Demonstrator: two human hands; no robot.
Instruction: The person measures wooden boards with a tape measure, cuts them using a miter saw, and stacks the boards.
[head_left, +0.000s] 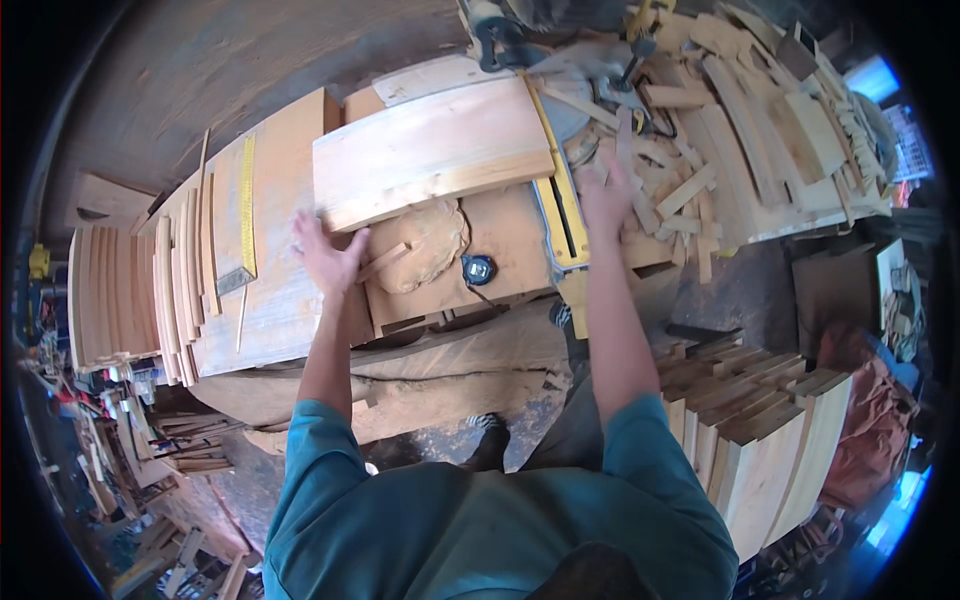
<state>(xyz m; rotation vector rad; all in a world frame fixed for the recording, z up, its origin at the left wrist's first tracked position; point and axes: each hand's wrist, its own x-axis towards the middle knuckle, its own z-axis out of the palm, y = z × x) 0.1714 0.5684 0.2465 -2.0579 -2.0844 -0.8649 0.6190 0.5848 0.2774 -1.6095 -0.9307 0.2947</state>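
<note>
A pale wooden board [428, 142] lies near the middle of the workbench, its right end beside a yellow metal fence [570, 225]. My left hand [324, 255] is at the board’s lower left corner, fingers spread; whether they touch it is unclear. My right hand [606, 195] is just right of the board and fence, slightly blurred, fingers apart with nothing visible held. Below the board sit a round rough-edged wood piece [415, 265] with a stick on it and a dark tape measure [479, 269].
Stacked boards [115, 295] and a yellow square [248, 200] are at the left. Dark tool parts [490, 35] stand at the back; offcuts [685, 195] crowd the right. Upright boards [760, 460] stand beside me at lower right, near a crumpled brown sack [860, 440].
</note>
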